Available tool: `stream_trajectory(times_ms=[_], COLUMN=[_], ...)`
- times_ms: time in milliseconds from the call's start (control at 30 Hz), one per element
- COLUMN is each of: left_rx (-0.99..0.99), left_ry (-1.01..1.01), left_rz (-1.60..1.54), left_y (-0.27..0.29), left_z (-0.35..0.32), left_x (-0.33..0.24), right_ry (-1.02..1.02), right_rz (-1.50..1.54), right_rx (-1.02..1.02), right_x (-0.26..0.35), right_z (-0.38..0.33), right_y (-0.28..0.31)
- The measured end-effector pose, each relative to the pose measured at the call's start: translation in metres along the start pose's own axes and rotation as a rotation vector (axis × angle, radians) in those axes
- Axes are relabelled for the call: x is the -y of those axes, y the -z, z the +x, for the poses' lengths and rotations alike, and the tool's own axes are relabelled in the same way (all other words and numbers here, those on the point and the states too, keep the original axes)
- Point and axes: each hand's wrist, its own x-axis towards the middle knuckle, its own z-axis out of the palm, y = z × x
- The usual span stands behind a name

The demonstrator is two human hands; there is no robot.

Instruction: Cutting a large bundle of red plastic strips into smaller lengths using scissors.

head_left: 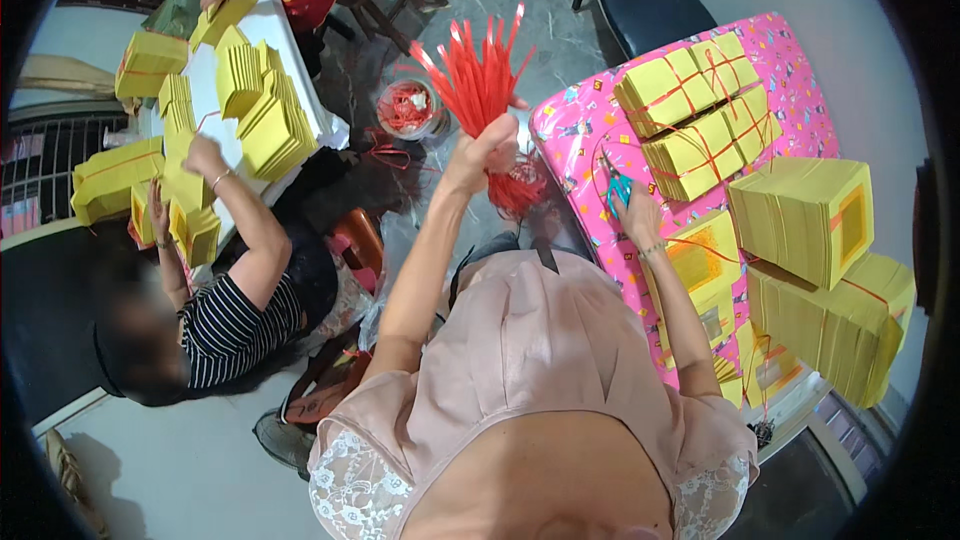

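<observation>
My left hand (pixel 484 152) is closed round a thick bundle of red plastic strips (pixel 478 75), held up in front of my body. The strips fan out above the fist, and more red strands hang below it. Over the pink patterned table, my right hand (pixel 640 220) grips a pair of scissors (pixel 618 190) with teal handles, its points facing away from me. Whether the blades are apart is too small to tell. Next to that hand lie stacks of yellow paper (pixel 700 90) tied crosswise with red strip, and a flat yellow pack (pixel 702 255) with an orange square.
Tall yellow paper stacks (pixel 805 210) stand at the right of the pink table (pixel 575 125). A clear tub (pixel 408 108) of red scraps sits on the floor. At left, a co-worker in a striped top (pixel 240 330) handles yellow stacks on a white table (pixel 210 70). A dark chair (pixel 650 0) stands beyond.
</observation>
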Motion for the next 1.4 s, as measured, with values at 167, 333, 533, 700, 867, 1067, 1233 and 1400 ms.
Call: stream_trajectory(times_ms=[167,333,533,700,867,1067,1233,1400], left_rx=[-0.226,-0.243,-0.262,-0.288,-0.255,-0.312,-0.171,-0.001], left_ry=[-0.015,-0.048,-0.197,-0.442,-0.497,-0.873,-0.047,0.590], left_rz=[0.166,0.158,0.340,0.571,0.554,0.448,0.073,-0.901], left_y=[-0.021,-0.037,-0.050,-0.063,-0.091,-0.067,-0.022,-0.049], left_z=[0.009,0.018,0.024,0.033,0.047,0.041,-0.017,-0.021], left_x=[-0.044,-0.068,-0.069,-0.052,-0.049,-0.051,-0.027,0.023], right_ry=[0.056,0.077,0.186,0.635,0.524,0.360,0.294,0.407], right_rz=[-0.209,-0.284,0.037,0.572,1.142,1.357,1.600,1.680], right_rx=[-0.119,-0.182,-0.037,-0.202,-0.127,-0.338,-0.209,-0.031], right_x=[-0.021,-0.037,0.028,0.155,0.186,0.210,0.203,0.229], right_z=[0.021,0.024,0.011,0.010,0.045,0.052,0.068,0.020], right_y=[-0.028,-0.049,0.007,0.068,0.024,0.051,0.095,0.119])
